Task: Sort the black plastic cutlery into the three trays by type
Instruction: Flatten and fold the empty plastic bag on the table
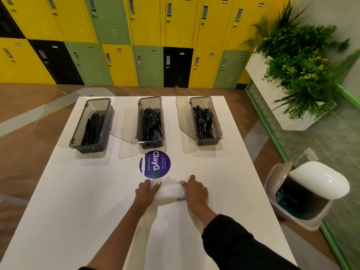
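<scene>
**Both hands on white cloth, cutlery in trays**

Your left hand [146, 189] and right hand [195, 189] sit at either end of a folded white cloth [169, 189] on the white table [78, 201], fingers curled over its edges, gripping it. Cloth lies just below the purple round sticker [155, 165]. At the far end of the table, 3 clear trays w/ lids flipped open: left tray [92, 124] holds knives, middle tray [150, 121] forks, right tray [206, 120] spoons. All black cutlery visible is inside the trays. Open bin [303, 193] stands on the floor to your right.
</scene>
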